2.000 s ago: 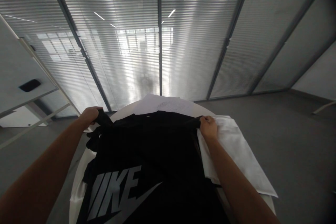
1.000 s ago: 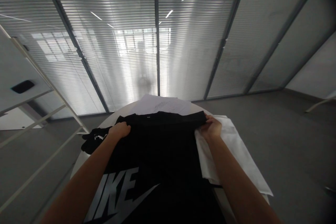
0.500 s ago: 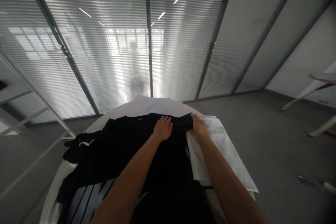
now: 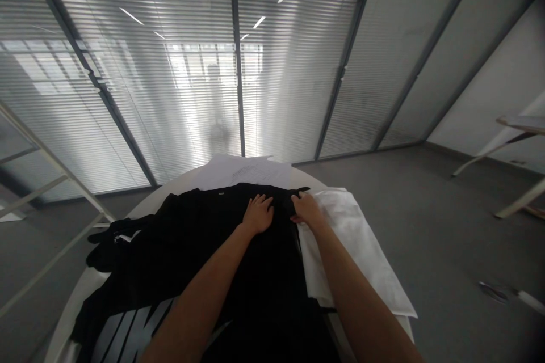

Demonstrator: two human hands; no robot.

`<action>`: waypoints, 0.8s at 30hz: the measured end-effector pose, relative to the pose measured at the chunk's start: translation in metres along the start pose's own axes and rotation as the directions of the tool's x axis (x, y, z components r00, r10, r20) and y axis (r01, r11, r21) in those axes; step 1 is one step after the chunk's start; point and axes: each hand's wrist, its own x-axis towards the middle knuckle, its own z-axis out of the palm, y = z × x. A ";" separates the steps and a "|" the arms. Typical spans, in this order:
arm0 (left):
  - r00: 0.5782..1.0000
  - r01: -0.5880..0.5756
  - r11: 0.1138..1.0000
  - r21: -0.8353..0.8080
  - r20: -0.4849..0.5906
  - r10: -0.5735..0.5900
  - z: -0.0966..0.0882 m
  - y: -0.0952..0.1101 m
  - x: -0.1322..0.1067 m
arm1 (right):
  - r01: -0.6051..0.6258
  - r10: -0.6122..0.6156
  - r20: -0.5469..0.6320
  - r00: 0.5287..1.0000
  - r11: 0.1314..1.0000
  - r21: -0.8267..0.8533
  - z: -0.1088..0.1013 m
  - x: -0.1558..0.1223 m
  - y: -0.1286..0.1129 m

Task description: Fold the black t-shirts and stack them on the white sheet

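Observation:
A black shirt (image 4: 187, 232) with a large grey print lies spread over the round white table (image 4: 168, 193). My left hand (image 4: 259, 214) rests flat on the cloth, its fingers stretched and slightly apart. To its right, my right hand (image 4: 305, 210) pinches the shirt's right edge, with the thumb tucked under or behind the fabric. A dark flap of cloth sticks up just past these fingers. Beneath my right forearm is a folded white cloth (image 4: 353, 232), partly covered by the shirt.
Sheets of paper (image 4: 251, 171) lie at the table's far edge. A pale metal frame (image 4: 63, 170) stands on the left. Glass partitions with blinds (image 4: 191, 96) rise behind the table. Another table (image 4: 523, 125) is at the far right, and an unclear object (image 4: 493, 291) lies on the floor.
My right hand has moved left with the shirt's edge, bringing it nearer my left hand. My left hand still lies on the cloth. The whole view has shifted slightly.

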 end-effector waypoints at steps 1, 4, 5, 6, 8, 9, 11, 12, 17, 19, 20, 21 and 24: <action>1.000 0.000 1.000 -0.010 -0.006 0.000 -0.007 -0.004 -0.006 | 0.019 -0.019 -0.021 1.000 1.000 -0.022 -0.002 -0.001 0.000; 1.000 -0.014 1.000 0.003 -0.026 0.014 -0.029 -0.019 -0.031 | 0.039 -0.045 -0.076 0.996 0.996 -0.085 -0.005 -0.006 -0.006; 1.000 -0.013 1.000 0.012 -0.024 0.013 -0.036 -0.024 -0.040 | 0.058 -0.068 -0.089 0.994 0.992 -0.111 -0.006 -0.009 -0.010; 1.000 -0.005 1.000 0.021 -0.019 0.005 -0.042 -0.030 -0.048 | 0.084 -0.099 -0.098 0.990 0.986 -0.144 -0.006 -0.013 -0.015; 1.000 0.027 0.999 0.025 -0.011 -0.026 -0.047 -0.041 -0.062 | 0.171 -0.194 -0.089 0.977 0.961 -0.219 -0.001 -0.022 -0.028; 0.999 0.042 0.999 0.014 -0.011 -0.042 -0.048 -0.046 -0.068 | 0.235 -0.259 -0.067 0.964 0.939 -0.252 0.003 -0.028 -0.034; 0.998 0.062 0.997 -0.037 -0.018 -0.063 -0.044 -0.056 -0.075 | 0.378 -0.393 0.003 0.920 0.883 -0.279 0.017 -0.040 -0.045; 0.998 0.065 0.995 -0.076 -0.017 -0.067 -0.042 -0.060 -0.077 | 0.448 -0.454 0.047 0.890 0.848 -0.282 0.026 -0.047 -0.049; 0.970 0.200 0.928 -0.314 -0.068 -0.232 -0.041 -0.079 -0.087 | 0.616 -0.545 0.288 0.788 0.693 -0.375 0.078 -0.080 -0.046; 0.935 0.276 0.895 -0.349 -0.117 -0.334 -0.050 -0.084 -0.093 | 0.626 -0.522 0.344 0.780 0.652 -0.428 0.094 -0.089 -0.039; 0.924 0.297 0.889 -0.348 -0.129 -0.359 -0.056 -0.085 -0.098 | 0.624 -0.514 0.353 0.781 0.642 -0.446 0.099 -0.092 -0.037; 0.922 0.303 0.892 -0.336 -0.132 -0.363 -0.061 -0.085 -0.103 | 0.620 -0.509 0.354 0.784 0.638 -0.457 0.102 -0.095 -0.036; 0.955 0.235 0.936 -0.263 -0.114 -0.272 -0.079 -0.082 -0.126 | 0.610 -0.515 0.326 0.792 0.649 -0.456 0.103 -0.099 -0.040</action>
